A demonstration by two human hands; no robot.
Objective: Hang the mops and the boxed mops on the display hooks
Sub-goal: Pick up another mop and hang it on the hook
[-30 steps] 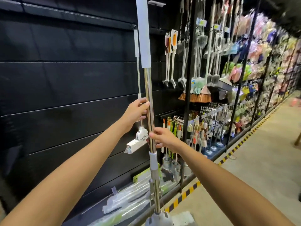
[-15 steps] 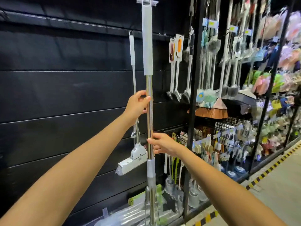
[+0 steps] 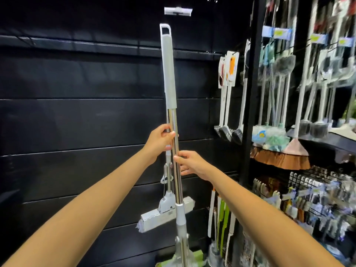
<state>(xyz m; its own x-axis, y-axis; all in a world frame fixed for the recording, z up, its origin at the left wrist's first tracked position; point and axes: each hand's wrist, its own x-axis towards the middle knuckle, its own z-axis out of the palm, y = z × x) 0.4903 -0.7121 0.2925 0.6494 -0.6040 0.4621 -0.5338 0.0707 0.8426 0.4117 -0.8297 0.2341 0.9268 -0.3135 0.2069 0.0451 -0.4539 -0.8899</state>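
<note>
**Mop loop just under the hook**

Since half a second back, the mop sits lower in your view: its top loop now shows clear below the hook tag, where before it reached the tag. You hold the mop upright against the black wall panel. Your left hand is clenched round the steel pole, and your right hand grips it just below, fingers wrapped from the right side. A second mop hangs behind it, so one looks done. This one is not yet hung: the loop is near the hook but apart from it. Judging by that gap, you need to lift and thread the loop on. More packed goods lie at the foot of the wall, too blurred to name.
</note>
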